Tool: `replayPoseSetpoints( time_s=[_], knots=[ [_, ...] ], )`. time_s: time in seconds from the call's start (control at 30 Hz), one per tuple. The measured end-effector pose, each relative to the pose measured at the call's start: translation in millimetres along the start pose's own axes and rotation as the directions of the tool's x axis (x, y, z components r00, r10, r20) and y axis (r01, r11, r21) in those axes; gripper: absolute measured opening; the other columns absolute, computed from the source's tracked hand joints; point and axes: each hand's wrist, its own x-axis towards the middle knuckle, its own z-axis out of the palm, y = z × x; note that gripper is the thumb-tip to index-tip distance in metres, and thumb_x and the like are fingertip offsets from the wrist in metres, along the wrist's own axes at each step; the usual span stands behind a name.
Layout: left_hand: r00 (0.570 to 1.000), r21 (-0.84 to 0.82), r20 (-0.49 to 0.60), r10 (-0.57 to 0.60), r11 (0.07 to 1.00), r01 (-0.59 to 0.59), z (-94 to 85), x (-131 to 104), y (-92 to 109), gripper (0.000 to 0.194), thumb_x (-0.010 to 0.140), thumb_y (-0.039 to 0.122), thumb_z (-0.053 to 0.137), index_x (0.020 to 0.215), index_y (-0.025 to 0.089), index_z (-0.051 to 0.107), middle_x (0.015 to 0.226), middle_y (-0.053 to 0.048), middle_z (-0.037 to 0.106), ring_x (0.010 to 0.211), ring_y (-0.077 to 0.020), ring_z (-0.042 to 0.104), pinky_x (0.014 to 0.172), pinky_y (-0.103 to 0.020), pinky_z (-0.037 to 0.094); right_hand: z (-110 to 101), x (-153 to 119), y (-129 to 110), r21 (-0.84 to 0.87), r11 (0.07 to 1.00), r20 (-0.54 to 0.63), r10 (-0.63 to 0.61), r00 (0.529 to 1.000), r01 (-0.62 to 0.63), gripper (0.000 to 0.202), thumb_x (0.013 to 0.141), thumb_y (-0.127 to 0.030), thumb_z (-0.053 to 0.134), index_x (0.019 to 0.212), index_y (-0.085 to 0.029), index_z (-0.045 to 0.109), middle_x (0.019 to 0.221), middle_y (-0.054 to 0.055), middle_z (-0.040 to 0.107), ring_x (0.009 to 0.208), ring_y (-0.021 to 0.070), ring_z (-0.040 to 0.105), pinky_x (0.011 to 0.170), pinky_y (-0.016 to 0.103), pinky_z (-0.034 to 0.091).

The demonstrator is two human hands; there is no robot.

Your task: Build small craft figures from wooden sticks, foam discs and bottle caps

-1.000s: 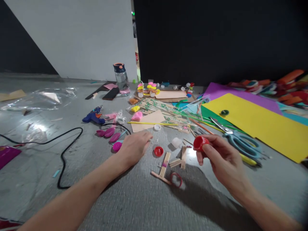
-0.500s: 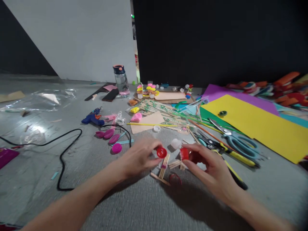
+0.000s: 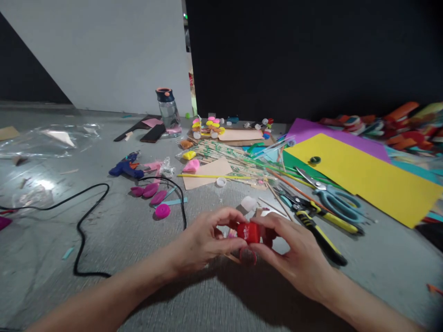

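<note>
Two red bottle caps are pressed end to end between my hands, just above the grey table. My left hand (image 3: 211,235) pinches the left red bottle cap (image 3: 243,232) between thumb and fingers. From the other side my right hand (image 3: 290,244) grips the right red bottle cap (image 3: 255,232). The seam between the caps is hard to make out. Below them a thin reddish ring (image 3: 248,256) and a wooden stick (image 3: 232,259) lie on the table, partly hidden by my fingers. A whitish round piece (image 3: 248,203) rests just beyond.
Pliers (image 3: 318,233) and blue-handled scissors (image 3: 337,198) lie to the right, by yellow sheet (image 3: 374,180). A blue glue gun (image 3: 126,168) with its black cable (image 3: 81,230) sits left. Wooden sticks in plastic (image 3: 224,154) and a water bottle (image 3: 169,113) are farther back.
Both hands have come together, bringing the two red caps from apart to touching. The small bundle of sticks is now mostly covered by my hands. The view has shifted slightly.
</note>
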Motion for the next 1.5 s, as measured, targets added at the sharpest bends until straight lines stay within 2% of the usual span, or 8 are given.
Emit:
replayPoseSetpoints(
  time_s=[0.1, 0.2, 0.47, 0.83, 0.97, 1.1, 1.3, 1.5],
  knots=[
    [1.000, -0.179, 0.013, -0.014, 0.984, 0.016, 3.9, -2, 0, 0.030, 0.085, 0.030, 0.073, 0.111, 0.019, 0.064, 0.102, -0.006, 0.069, 0.089, -0.0177, 0.069, 0.072, -0.029, 0.057, -3, -1, -1, 0.026, 0.999, 0.007, 0.020, 1.000, -0.020, 0.026, 0.095, -0.030, 0.063, 0.119, -0.025, 0.055, 0.093, 0.003, 0.068, 0.074, 0.0165, 0.064, 0.066, 0.028, 0.054],
    [1.000, -0.225, -0.020, -0.013, 0.974, 0.008, 6.2, -4, 2, 0.033, 0.082, 0.027, 0.077, 0.111, 0.019, 0.064, 0.101, -0.005, 0.070, 0.079, -0.0156, 0.070, 0.072, -0.031, 0.059, -5, -1, -3, 0.042, 0.999, -0.013, -0.006, 1.000, 0.007, 0.026, 0.096, -0.033, 0.063, 0.120, -0.026, 0.055, 0.090, 0.002, 0.068, 0.072, 0.0157, 0.064, 0.067, 0.027, 0.054],
    [0.972, -0.048, -0.096, 0.215, 0.974, -0.220, 5.6, -7, 3, 0.030, 0.081, 0.025, 0.079, 0.109, 0.021, 0.071, 0.101, -0.003, 0.075, 0.089, -0.0142, 0.068, 0.078, -0.024, 0.054, -5, -1, -11, 0.098, 0.995, -0.071, -0.029, 0.997, 0.036, 0.026, 0.097, -0.035, 0.062, 0.121, -0.027, 0.053, 0.082, 0.001, 0.067, 0.069, 0.0159, 0.065, 0.066, 0.027, 0.055],
    [0.901, 0.161, -0.055, 0.431, 0.894, -0.418, 4.7, -9, -2, 0.029, 0.086, 0.023, 0.075, 0.113, 0.020, 0.068, 0.109, -0.006, 0.075, 0.098, -0.0173, 0.070, 0.078, -0.024, 0.054, 1, -10, -9, 0.201, 0.978, -0.074, 0.064, 0.995, -0.048, 0.028, 0.095, -0.038, 0.064, 0.120, -0.027, 0.056, 0.090, 0.003, 0.071, 0.070, 0.0161, 0.067, 0.063, 0.027, 0.057],
    [0.902, 0.173, -0.056, 0.428, 0.894, -0.413, 4.6, -10, -5, 0.029, 0.087, 0.024, 0.074, 0.115, 0.021, 0.067, 0.110, -0.007, 0.075, 0.100, -0.0187, 0.070, 0.080, -0.026, 0.055, 3, -12, -9, 0.221, 0.973, -0.070, 0.083, 0.994, -0.066, 0.028, 0.096, -0.038, 0.063, 0.120, -0.027, 0.056, 0.093, 0.004, 0.071, 0.073, 0.0172, 0.068, 0.064, 0.029, 0.058],
    [0.913, 0.135, -0.068, 0.402, 0.911, -0.390, 7.0, -10, -8, 0.030, 0.088, 0.025, 0.072, 0.117, 0.022, 0.068, 0.111, -0.007, 0.074, 0.100, -0.0191, 0.069, 0.080, -0.027, 0.056, 4, -9, -9, 0.135, 0.991, -0.111, 0.023, 0.994, -0.008, 0.027, 0.097, -0.040, 0.062, 0.119, -0.026, 0.055, 0.090, 0.005, 0.072, 0.071, 0.0177, 0.070, 0.062, 0.029, 0.059],
    [0.971, -0.027, -0.094, 0.218, 0.975, -0.221, 14.2, -9, -5, 0.028, 0.087, 0.027, 0.073, 0.115, 0.023, 0.070, 0.112, -0.006, 0.073, 0.096, -0.0169, 0.069, 0.081, -0.027, 0.056, 0, -7, -6, 0.020, 0.997, -0.132, -0.072, 0.989, 0.075, 0.031, 0.095, -0.037, 0.066, 0.123, -0.028, 0.056, 0.095, 0.006, 0.075, 0.086, 0.0224, 0.074, 0.073, 0.033, 0.062],
    [0.983, -0.073, -0.064, 0.174, 0.981, -0.178, 14.1, -10, -5, 0.028, 0.086, 0.029, 0.074, 0.114, 0.023, 0.070, 0.112, -0.005, 0.072, 0.097, -0.0177, 0.068, 0.084, -0.030, 0.056, -3, -7, -8, 0.024, 0.994, -0.115, -0.100, 0.988, 0.103, 0.032, 0.095, -0.036, 0.065, 0.125, -0.029, 0.056, 0.093, 0.006, 0.075, 0.083, 0.0226, 0.074, 0.071, 0.033, 0.062]
  ],
)
